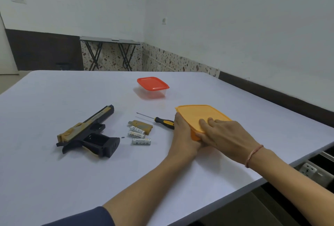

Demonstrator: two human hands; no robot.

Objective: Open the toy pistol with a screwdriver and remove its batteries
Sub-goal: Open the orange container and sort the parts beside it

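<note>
So the big white table [54,180] has basically everything laid out on it already. Over on the person's right there's an orange-lidded container [198,115], and both hands are on it: the left hand [182,135] wraps around its near-left corner, and the right hand [226,133] lies flat on the lid with fingers spread, pressing rather than pinching. Looks to me like they're dealing with the lid, can't say whether it's going on or coming off.

The toy pistol [86,133] lies on its side well to the left, grip compartment open and looking empty. Farther back sits a smaller red-lidded tub [152,86], untouched. The screwdriver [159,120] rests just beside the left hand. The tan battery cover [142,126] is off, three batteries [138,134] lie next to it, and a tiny dark speck, probably the screw [122,137], sits near the grip.

Honestly the main job looks done; only tidying is left, I'd guess.
</note>
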